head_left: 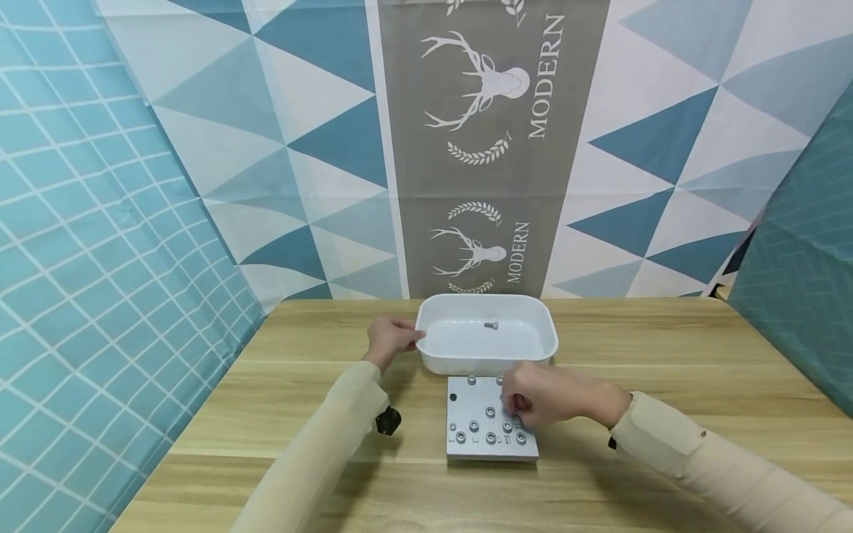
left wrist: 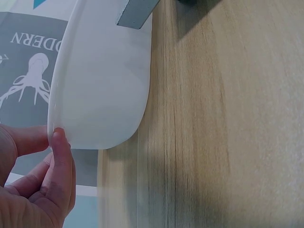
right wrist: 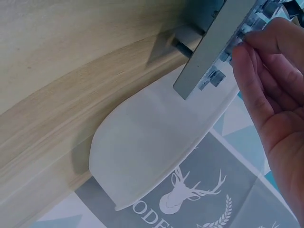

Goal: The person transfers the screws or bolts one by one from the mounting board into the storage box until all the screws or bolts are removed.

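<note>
My left hand [head_left: 392, 340] pinches the left rim of a white tray [head_left: 480, 366] between thumb and fingers, plainly seen in the left wrist view. In front of that tray, a silver metal plate [head_left: 470, 402] carries several socket head bolts [head_left: 490, 411]. My right hand [head_left: 546, 394] is over the plate's right side, its thumb and index finger pinching a bolt at the upper face. Those fingertips mostly cover this bolt in the right wrist view, where a threaded shank [right wrist: 183, 48] pokes out below the plate. One loose bolt [head_left: 491, 325] lies inside the tray.
Everything stands on a wood-grain table [head_left: 320, 414]. Behind it hangs a patterned cloth [head_left: 333, 148] with deer prints, and a blue checked cloth [head_left: 100, 244] covers the left side. A green cloth [head_left: 800, 274] hangs at right.
</note>
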A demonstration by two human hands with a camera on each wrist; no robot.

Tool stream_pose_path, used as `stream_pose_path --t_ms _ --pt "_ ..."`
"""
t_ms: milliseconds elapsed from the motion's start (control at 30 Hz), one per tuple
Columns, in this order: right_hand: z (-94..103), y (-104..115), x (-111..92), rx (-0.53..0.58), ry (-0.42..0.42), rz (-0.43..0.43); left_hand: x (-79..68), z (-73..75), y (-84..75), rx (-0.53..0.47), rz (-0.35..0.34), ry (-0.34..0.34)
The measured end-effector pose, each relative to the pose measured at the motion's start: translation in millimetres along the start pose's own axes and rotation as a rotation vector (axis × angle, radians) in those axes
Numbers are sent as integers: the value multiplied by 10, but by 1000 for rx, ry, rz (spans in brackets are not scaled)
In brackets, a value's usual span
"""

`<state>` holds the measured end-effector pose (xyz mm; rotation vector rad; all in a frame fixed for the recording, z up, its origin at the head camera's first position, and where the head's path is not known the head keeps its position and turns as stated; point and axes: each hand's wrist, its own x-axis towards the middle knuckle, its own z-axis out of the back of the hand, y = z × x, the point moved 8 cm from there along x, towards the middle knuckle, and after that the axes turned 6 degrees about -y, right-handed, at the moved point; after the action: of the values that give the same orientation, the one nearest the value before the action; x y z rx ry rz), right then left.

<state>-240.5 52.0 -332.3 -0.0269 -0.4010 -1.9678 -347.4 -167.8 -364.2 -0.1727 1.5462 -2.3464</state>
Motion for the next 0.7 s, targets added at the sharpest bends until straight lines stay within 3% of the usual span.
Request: stream_pose_path --t_ms 700 --pt "194 7 51 -10 -30 -5 -11 -1 -9 1 -12 8"
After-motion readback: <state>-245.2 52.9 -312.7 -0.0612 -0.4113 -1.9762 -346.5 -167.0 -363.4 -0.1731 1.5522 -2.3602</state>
